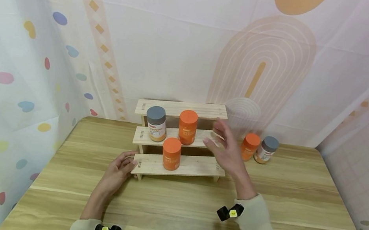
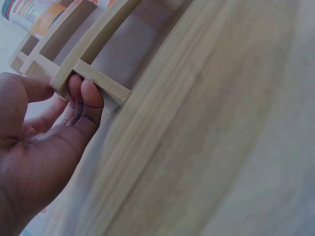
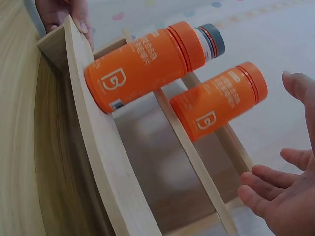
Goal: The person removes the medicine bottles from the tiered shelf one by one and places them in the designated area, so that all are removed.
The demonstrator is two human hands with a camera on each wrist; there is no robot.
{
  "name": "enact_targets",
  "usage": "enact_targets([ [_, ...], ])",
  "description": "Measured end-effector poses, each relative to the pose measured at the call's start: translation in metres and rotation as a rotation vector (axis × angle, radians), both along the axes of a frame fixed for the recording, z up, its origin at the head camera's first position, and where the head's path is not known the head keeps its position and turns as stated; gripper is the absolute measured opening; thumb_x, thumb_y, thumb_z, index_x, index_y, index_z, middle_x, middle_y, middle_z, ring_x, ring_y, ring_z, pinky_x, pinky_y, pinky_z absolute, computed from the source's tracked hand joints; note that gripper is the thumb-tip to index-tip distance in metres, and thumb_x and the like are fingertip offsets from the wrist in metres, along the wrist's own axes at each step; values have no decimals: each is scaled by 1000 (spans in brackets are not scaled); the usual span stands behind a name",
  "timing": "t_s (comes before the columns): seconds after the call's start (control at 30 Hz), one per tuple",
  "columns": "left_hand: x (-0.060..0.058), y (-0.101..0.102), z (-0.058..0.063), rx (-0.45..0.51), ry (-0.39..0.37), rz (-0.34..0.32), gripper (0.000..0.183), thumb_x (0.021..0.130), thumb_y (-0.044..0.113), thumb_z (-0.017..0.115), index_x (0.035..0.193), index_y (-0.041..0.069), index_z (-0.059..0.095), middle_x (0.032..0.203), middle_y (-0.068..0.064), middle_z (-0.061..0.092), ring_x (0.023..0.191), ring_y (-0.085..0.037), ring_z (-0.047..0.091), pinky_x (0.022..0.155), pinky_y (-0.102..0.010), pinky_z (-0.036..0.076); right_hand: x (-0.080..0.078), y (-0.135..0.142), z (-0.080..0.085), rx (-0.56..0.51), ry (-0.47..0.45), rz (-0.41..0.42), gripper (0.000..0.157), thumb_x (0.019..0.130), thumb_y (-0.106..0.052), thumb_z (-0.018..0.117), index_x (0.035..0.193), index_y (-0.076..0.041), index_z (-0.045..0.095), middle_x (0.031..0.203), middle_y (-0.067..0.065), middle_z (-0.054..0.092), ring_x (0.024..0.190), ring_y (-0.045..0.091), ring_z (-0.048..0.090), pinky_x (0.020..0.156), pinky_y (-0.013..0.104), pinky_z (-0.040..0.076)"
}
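A three-step wooden rack [image 1: 198, 165] stands on the table. My left hand [image 1: 118, 172] grips the left end of its lowest step, fingers curled at the board and leg in the left wrist view. My right hand [image 1: 227, 149] is at the rack's right end by the middle step, fingers spread and nothing in them. On the middle step stand a grey-lidded jar [image 1: 156, 123] and an orange jar [image 1: 187, 127]. Another orange jar [image 3: 142, 69] stands on the lowest step. The top step holds nothing.
To the right of the rack, a second grey-lidded jar [image 1: 266, 150] and a further orange jar [image 1: 249, 147] stand side by side on the wood-grain table [image 1: 169, 216]. A patterned curtain [image 1: 179, 50] hangs close behind the rack and along both sides.
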State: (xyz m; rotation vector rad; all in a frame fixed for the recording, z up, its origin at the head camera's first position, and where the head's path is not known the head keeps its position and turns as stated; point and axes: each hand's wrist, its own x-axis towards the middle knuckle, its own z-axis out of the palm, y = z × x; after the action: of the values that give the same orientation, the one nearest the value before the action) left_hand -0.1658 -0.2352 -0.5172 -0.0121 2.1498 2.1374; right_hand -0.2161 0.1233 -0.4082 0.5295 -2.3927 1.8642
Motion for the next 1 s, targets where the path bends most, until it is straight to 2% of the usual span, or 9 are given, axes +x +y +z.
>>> enact_targets([
  [0.2, 0, -2, -1, -4, 16, -20, 45, 108, 14, 54, 149, 1, 40, 108, -1, 62, 88, -10, 64, 73, -25, 59, -5, -18, 2, 0, -3, 33, 71, 99, -28, 70, 159, -22, 34, 157, 10, 44, 146, 32, 43, 122, 49, 38],
  [0.37, 0, -3, -1, -7, 17, -25, 46, 108, 15, 54, 149, 2, 41, 109, -1, 62, 90, -11, 64, 74, -25, 59, -8, -31, 3, -2, -18, 37, 70, 98, -31, 71, 158, -24, 37, 155, 10, 46, 144, 28, 45, 122, 51, 38],
  [0.73, 0, -2, 0, -2, 9, -22, 44, 108, 14, 53, 149, 4, 42, 108, -1, 62, 90, -11, 63, 74, -26, 59, -18, -57, 13, 41, -46, -27, 70, 96, -39, 72, 156, -22, 41, 142, 5, 56, 134, 26, 53, 117, 48, 45],
  [1.0, 0, -1, 0, 5, 6, -17, 45, 107, 14, 55, 149, 2, 41, 106, 0, 62, 90, -10, 62, 74, -26, 59, -23, -66, 10, 74, -22, -36, 64, 98, -39, 70, 153, -20, 43, 139, 6, 59, 130, 26, 56, 113, 47, 49],
])
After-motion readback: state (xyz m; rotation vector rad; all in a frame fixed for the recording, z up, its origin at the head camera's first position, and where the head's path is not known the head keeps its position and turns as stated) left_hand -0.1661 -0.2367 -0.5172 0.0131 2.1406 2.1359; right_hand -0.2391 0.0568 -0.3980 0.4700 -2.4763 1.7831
